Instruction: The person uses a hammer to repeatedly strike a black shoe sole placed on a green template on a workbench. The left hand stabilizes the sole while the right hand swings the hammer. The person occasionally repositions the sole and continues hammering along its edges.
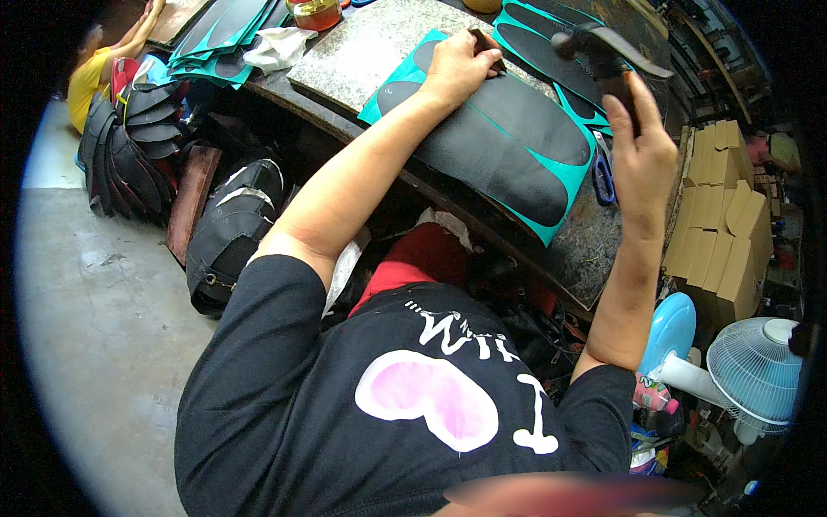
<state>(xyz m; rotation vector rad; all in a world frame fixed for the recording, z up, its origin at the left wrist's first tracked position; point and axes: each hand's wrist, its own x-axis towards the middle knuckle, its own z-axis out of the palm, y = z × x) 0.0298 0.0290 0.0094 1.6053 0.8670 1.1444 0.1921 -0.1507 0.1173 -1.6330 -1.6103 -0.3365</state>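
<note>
A teal sheet (558, 226) bearing black insole-shaped pieces (517, 129) lies across a speckled pale board (345, 71) and the dark workbench. My left hand (459, 71) rests on the sheet's far part, its fingers closed around a small dark piece (484, 45) whose kind I cannot make out. Raised above the right side of the bench, my right hand (642, 142) grips a hammer (603, 59) by its dark handle. The hammer has a long, curved grey head. Blue-handled scissors (603, 177) lie on the bench below my right hand, beside the sheet.
More teal sheets with black shapes are stacked at the far left (215, 43) and far right (534, 39). A jar (315, 12) and white crumpled cloth (280, 47) sit nearby. Cardboard boxes (719, 233) and a fan (754, 370) stand right. A person in yellow (89, 82) is far left.
</note>
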